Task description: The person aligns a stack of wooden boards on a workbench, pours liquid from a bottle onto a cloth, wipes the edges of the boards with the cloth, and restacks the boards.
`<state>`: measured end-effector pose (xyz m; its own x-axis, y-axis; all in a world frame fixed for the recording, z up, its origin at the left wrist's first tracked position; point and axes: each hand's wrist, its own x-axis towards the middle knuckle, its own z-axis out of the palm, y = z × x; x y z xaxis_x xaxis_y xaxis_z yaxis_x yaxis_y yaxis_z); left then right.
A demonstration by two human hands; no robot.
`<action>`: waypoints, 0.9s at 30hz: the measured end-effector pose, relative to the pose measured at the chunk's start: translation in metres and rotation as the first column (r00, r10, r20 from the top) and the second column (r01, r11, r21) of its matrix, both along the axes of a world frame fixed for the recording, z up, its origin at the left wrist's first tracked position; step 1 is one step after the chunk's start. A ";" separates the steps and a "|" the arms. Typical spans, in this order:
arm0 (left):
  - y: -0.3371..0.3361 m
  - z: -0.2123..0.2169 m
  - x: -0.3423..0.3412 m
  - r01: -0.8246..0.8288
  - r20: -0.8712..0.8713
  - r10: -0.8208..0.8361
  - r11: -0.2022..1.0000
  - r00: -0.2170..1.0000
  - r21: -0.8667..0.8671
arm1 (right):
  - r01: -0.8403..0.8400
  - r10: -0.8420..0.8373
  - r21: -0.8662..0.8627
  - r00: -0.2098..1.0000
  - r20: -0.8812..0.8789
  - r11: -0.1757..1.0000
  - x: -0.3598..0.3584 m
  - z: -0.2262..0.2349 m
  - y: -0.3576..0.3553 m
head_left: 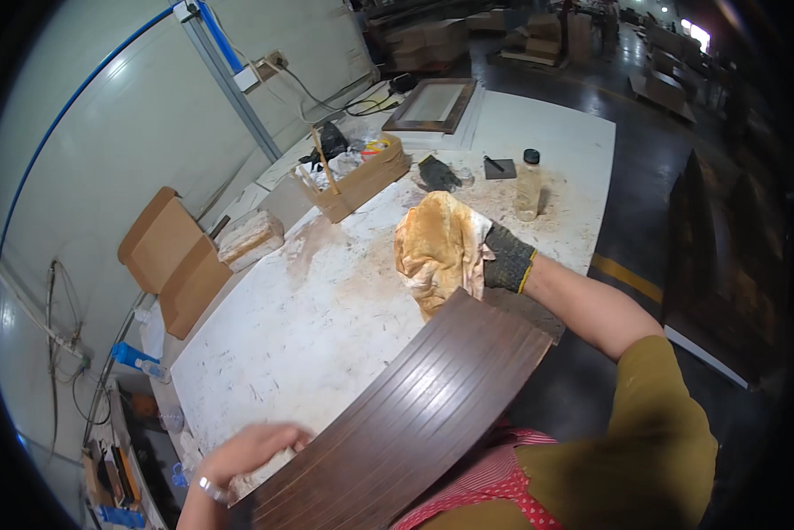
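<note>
A dark brown wooden panel point(406, 402) with lengthwise grooves and a glossy face lies slanted in front of me, its near edge by my apron. My bare left hand point(260, 446), with a metal band at the wrist, is curled at the panel's lower left edge; a pale wad beside it is partly hidden. In a dark grey knitted glove, my right hand point(506, 256) grips a crumpled white cloth point(441, 247) stained orange-brown. That cloth hangs by the panel's far end.
On the white table point(264, 353) stand an open cardboard box point(181, 269), a wrapped block point(251, 238), a carton of odds and ends point(366, 181), and a capped bottle point(528, 185). A dark glove point(438, 174), a small dark pad point(499, 168) and a framed panel point(431, 104) lie farther back.
</note>
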<state>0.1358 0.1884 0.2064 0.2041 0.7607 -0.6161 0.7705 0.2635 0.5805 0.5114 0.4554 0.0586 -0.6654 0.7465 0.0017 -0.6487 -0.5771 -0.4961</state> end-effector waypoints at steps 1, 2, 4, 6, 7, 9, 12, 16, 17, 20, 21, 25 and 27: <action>0.021 -0.004 0.015 -0.025 0.043 0.022 0.997 0.999 0.069 | -0.013 0.013 -0.002 1.000 -0.010 1.000 -0.011 -0.009 0.001; 0.044 -0.019 0.020 0.027 -0.038 -0.019 0.977 0.999 0.210 | -0.010 0.010 -0.003 1.000 0.029 1.000 -0.023 -0.017 0.001; 0.088 -0.035 0.057 0.065 -0.031 -0.057 0.898 0.998 0.436 | 0.054 -0.097 0.124 0.925 0.368 0.991 -0.035 -0.031 -0.003; 0.116 -0.054 0.088 -0.030 0.073 -0.014 0.821 0.997 0.571 | -0.004 -0.065 0.189 0.932 0.357 0.982 -0.051 -0.035 -0.003; 0.126 -0.057 0.100 -0.080 0.113 0.019 0.820 0.993 0.566 | -0.049 -0.048 0.258 0.933 0.358 0.965 -0.060 -0.032 -0.006; 0.131 -0.060 0.118 -0.119 0.145 0.041 0.804 0.989 0.582 | -0.099 -0.024 0.316 0.931 0.363 0.943 -0.068 -0.011 -0.019; 0.132 -0.082 0.137 -0.239 0.315 0.058 0.784 0.947 0.573 | -0.287 -0.283 0.723 0.781 0.556 0.629 -0.068 0.000 -0.024; 0.129 -0.108 0.109 -0.496 0.515 0.268 0.783 0.814 0.376 | -0.462 -0.737 0.887 0.603 0.305 -0.011 -0.067 0.014 -0.030; 0.135 -0.104 0.101 -0.619 0.635 0.309 0.704 0.708 0.348 | -0.423 -0.788 0.853 0.615 0.025 -0.304 -0.066 0.012 -0.018; 0.145 -0.087 0.080 -0.788 0.732 0.427 0.566 0.531 0.241 | -0.299 -0.262 0.789 0.830 0.493 0.537 -0.055 -0.002 0.025; 0.148 -0.084 0.076 -0.785 0.717 0.451 0.580 0.531 0.217 | -0.299 0.103 0.420 0.897 0.430 0.857 -0.048 -0.020 0.038; 0.149 -0.089 0.054 -0.751 0.624 0.483 0.602 0.614 0.272 | -0.345 0.283 0.148 0.901 0.328 0.927 -0.054 -0.013 0.040; 0.146 -0.095 0.036 -0.781 0.620 0.522 0.566 0.586 0.262 | -0.401 0.317 0.309 0.903 0.289 0.862 -0.066 0.033 0.022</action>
